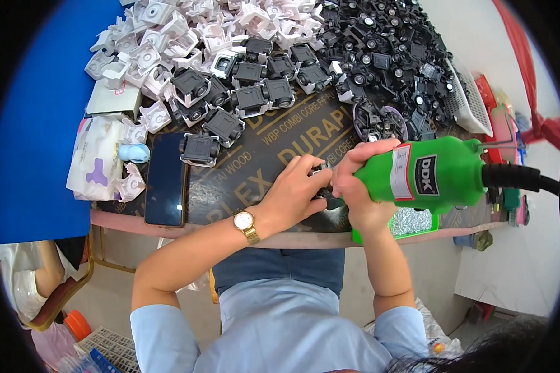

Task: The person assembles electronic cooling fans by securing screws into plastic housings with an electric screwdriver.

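The table (264, 163) has a dark brown board on top with big pale letters on it. A dark phone (166, 179) lies flat near its left edge. Just left of the phone is a soft pack of wipes (94, 158). Far back sits a heap of white plastic parts (186, 28) (lots of them). To the right is a heap of black parts (389, 53). In the middle, black and white put-together pieces (242, 93) sit close together.

The person wears a light blue short-sleeved shirt (280, 329) with its sleeves ending above the elbows. A gold wristwatch (245, 222) with a pale round dial circles the left wrist.
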### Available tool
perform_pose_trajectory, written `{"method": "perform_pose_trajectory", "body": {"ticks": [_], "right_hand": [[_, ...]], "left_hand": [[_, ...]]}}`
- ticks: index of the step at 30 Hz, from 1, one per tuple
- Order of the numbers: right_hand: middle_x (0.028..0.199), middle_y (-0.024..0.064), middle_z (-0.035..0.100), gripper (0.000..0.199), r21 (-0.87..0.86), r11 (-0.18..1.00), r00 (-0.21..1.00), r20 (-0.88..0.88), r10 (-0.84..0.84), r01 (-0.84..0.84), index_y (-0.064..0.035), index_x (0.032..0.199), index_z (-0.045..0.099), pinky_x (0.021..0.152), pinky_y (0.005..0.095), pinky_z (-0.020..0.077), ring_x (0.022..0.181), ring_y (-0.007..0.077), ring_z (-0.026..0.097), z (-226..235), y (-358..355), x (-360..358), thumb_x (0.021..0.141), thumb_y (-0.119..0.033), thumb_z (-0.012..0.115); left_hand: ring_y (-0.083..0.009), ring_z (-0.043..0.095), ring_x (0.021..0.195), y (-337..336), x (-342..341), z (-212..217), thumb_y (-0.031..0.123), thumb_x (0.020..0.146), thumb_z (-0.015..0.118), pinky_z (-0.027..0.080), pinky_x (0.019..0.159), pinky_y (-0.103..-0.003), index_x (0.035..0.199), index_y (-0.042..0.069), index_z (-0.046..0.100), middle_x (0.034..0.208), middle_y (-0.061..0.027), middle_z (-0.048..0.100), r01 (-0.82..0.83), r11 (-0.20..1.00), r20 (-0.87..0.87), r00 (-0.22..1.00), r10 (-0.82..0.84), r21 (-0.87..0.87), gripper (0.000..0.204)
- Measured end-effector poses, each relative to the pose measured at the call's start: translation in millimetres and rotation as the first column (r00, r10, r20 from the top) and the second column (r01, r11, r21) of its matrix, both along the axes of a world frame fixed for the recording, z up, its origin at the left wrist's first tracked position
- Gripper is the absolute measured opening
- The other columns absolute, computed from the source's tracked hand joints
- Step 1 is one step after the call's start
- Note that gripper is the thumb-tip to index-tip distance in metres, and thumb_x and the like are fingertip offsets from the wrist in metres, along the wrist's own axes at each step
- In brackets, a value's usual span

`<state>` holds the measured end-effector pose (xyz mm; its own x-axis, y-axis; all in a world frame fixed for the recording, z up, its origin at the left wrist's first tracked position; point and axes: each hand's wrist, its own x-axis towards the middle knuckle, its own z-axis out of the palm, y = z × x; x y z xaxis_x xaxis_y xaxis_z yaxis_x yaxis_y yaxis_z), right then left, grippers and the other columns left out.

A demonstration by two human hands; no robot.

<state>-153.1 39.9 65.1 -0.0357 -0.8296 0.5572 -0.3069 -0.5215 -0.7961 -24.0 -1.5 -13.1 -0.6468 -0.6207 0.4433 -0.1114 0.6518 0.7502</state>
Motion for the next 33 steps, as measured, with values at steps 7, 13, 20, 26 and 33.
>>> {"method": "perform_pose_trajectory", "body": {"ticks": [7, 13, 20, 26, 33], "right_hand": [[0.064, 0.0065, 0.048, 0.022, -0.052, 0.982, 0.974, 0.148, -0.174, 0.183, -0.0002, 0.099, 0.041, 0.051, 0.0276, 0.0438, 0.052, 0.0136, 0.047, -1.0, -0.9, 10.9, 0.080, 0.004, 0.051], [0.063, 0.0057, 0.047, 0.040, -0.002, 1.000, 0.936, 0.353, -0.004, 0.005, -0.0020, 0.106, 0.042, 0.047, 0.0271, 0.0404, 0.051, 0.0138, 0.045, 10.8, -2.1, -0.8, 0.084, -0.025, 0.066], [0.065, 0.0031, 0.048, 0.059, -0.219, 0.976, 0.902, 0.422, 0.092, 0.003, -0.0040, 0.118, 0.039, 0.050, 0.0254, 0.0419, 0.049, 0.0121, 0.045, 41.4, 11.5, -57.6, 0.086, -0.052, 0.055], [0.066, 0.0010, 0.043, 0.058, -0.257, 0.966, 0.899, 0.424, 0.108, 0.005, -0.0020, 0.118, 0.042, 0.051, 0.0251, 0.0344, 0.052, 0.0091, 0.040, 40.3, 1.5, -97.7, 0.089, -0.052, 0.049], [0.065, 0.0009, 0.044, 0.063, -0.277, 0.959, 0.916, 0.397, 0.057, 0.060, 0.0005, 0.121, 0.042, 0.050, 0.0253, 0.0346, 0.050, 0.0095, 0.040, 25.6, 0.1, -111.2, 0.087, -0.052, 0.053]], "left_hand": [[-0.0340, 0.048, 0.097, 1.3, 0.7, 2.1, 0.003, 0.063, 0.067, 0.044, 0.082, -0.041, 0.098, 0.009, 0.053, 0.107, -0.0142, 0.047, -0.018, 1.000, -0.012, 1.000, 0.018, -0.002, 0.039], [-0.0344, 0.048, 0.098, 2.7, 2.8, 9.5, 0.004, 0.068, 0.065, 0.045, 0.083, -0.040, 0.098, 0.009, 0.053, 0.111, -0.0157, 0.047, -0.004, 0.999, 0.066, 0.998, 0.007, -0.046, 0.033], [-0.0295, 0.052, 0.096, 1.4, 6.7, 10.8, 0.002, 0.071, 0.063, 0.048, 0.078, -0.036, 0.100, 0.009, 0.056, 0.125, -0.0144, 0.047, 0.063, 0.995, 0.133, 0.990, -0.053, -0.073, 0.031], [-0.0313, 0.053, 0.110, 1.2, 5.1, 15.9, 0.008, 0.077, 0.067, 0.051, 0.084, -0.035, 0.101, 0.011, 0.064, 0.120, -0.0138, 0.051, 0.100, 0.983, 0.022, 0.995, -0.098, -0.153, 0.025], [-0.0331, 0.056, 0.104, -1.1, -1.2, 8.6, 0.004, 0.073, 0.070, 0.053, 0.080, -0.035, 0.093, 0.008, 0.067, 0.114, -0.0173, 0.051, 0.024, 0.969, -0.045, 0.998, -0.036, -0.245, 0.021]]}}
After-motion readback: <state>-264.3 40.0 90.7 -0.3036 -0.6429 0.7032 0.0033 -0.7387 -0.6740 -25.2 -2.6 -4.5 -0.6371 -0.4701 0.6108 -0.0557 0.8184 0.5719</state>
